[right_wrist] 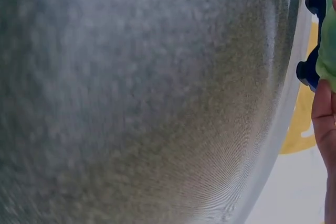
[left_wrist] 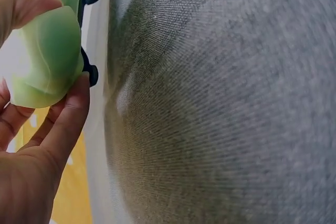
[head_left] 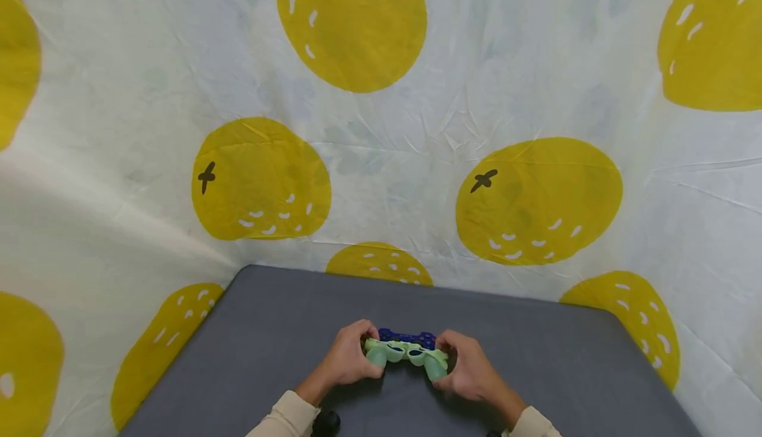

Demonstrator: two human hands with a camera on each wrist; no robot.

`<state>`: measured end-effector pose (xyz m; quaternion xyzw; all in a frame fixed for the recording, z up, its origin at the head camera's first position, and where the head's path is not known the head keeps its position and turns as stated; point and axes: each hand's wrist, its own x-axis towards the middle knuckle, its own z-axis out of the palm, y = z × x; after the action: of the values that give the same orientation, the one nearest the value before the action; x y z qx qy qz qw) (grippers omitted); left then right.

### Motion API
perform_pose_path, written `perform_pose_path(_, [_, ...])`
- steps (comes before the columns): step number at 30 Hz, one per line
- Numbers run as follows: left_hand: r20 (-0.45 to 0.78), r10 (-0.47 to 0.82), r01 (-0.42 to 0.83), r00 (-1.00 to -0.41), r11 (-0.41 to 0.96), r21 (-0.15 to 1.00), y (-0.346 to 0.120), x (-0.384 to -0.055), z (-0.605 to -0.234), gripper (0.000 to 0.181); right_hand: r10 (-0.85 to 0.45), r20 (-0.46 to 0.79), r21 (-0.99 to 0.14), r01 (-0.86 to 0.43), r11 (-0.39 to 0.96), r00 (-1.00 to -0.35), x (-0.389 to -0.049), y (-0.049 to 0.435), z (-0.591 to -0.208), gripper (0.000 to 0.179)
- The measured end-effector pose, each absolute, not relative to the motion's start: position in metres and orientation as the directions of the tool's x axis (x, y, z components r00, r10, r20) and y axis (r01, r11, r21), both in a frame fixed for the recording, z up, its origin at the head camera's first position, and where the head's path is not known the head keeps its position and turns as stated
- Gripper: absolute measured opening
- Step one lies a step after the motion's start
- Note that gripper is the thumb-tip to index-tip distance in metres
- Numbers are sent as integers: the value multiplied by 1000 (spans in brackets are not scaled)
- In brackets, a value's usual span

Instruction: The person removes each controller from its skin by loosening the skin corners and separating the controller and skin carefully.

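Observation:
A dark blue game controller (head_left: pixel 407 338) is partly inside a pale green, soft-looking cover (head_left: pixel 377 356), with blue showing along the far side and through two oval openings. My left hand (head_left: pixel 351 356) grips the left end, thumb on the near side and fingers around the far side. At the other end, my right hand (head_left: pixel 469 365) holds the opposite handle in the same way. In the left wrist view the green cover (left_wrist: pixel 52 59) wraps the handle, and dark knobs (left_wrist: pixel 90 72) stick out beside it. Most of the right hand falls outside the right wrist view.
A dark grey cloth-covered table (head_left: pixel 286 311) lies under both hands. Behind and beside it hangs a white sheet (head_left: pixel 393 179) printed with large yellow fruit. A black round object (head_left: pixel 326 422) sits at the left wrist, beside a cream sleeve (head_left: pixel 288 417).

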<state>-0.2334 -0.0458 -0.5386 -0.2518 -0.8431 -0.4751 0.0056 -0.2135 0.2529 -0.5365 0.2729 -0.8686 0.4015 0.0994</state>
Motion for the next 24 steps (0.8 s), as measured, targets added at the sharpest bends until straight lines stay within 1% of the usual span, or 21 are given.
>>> perform_pose_path(4, [268, 422, 447, -866, 413, 794, -45, -233, -541, 38, -382, 406, -660, -555, 506, -830, -211, 254, -538, 52])
perform_pose_path(7, [269, 427, 448, -863, 402, 799, -45, -233, -543, 38, -369, 430, -647, -566, 510, -824, -210, 254, -538, 52])
perform_pose_path(10, [249, 435, 436, -865, 408, 802, -44, -232, -542, 41, -354, 446, -629, -569, 530, -822, -210, 254, -539, 54])
perform_pose_path(13, [199, 468, 436, -861, 478, 763, -42, -228, -541, 50, -362, 450, -586, -576, 570, -817, -211, 254, -542, 56])
perform_pose_path(16, [170, 509, 472, -844, 554, 686, -38, -224, -543, 58, -374, 451, -557, -583, 592, -810, -211, 255, -546, 58])
perform_pose_path(18, [189, 525, 511, -830, 578, 637, -37, -223, -545, 60, -372, 459, -553, -588, 591, -807, -210, 256, -548, 58])
perform_pose_path(20, [222, 519, 529, -825, 574, 625, -36, -223, -547, 57, -361, 471, -563, -589, 579, -805, -209, 257, -549, 58])
perform_pose_path(24, [306, 472, 542, -827, 524, 657, -38, -225, -550, 53, -352, 481, -568, -591, 572, -803, -207, 256, -550, 54])
